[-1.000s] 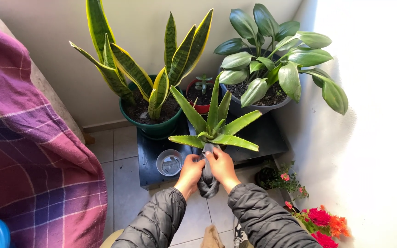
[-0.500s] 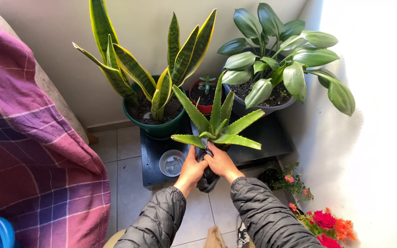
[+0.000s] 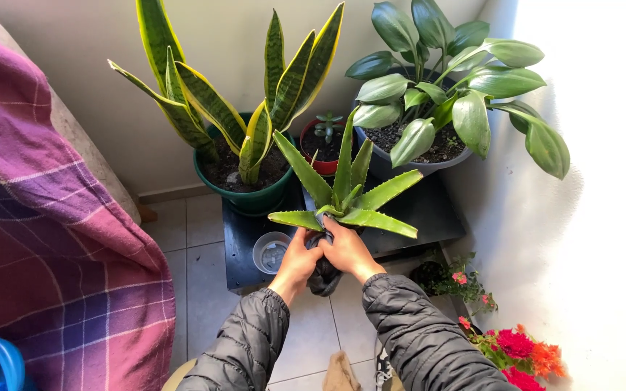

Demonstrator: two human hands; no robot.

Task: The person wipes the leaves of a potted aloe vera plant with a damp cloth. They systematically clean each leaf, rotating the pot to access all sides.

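Both hands clasp a dark bag (image 3: 322,275) wrapped around the base of an aloe plant (image 3: 342,195), held above the front of a low black stand (image 3: 240,250). My left hand (image 3: 296,257) grips the bag's left side and my right hand (image 3: 348,250) its right side, just under the spiky green leaves. Dark puffy sleeves cover both arms. The bag's lower end hangs below the hands.
On the stand sit a green pot with a tall snake plant (image 3: 244,145), a small red pot with a succulent (image 3: 322,145), a grey pot with a broad-leaved plant (image 3: 436,108) and a clear cup (image 3: 270,252). Purple checked blanket (image 3: 45,239) left; flowers (image 3: 512,347) and a white wall right.
Both hands have lifted the bagged aloe slightly up and forward, closer to the stand and the pots. The view shifted a little with it.
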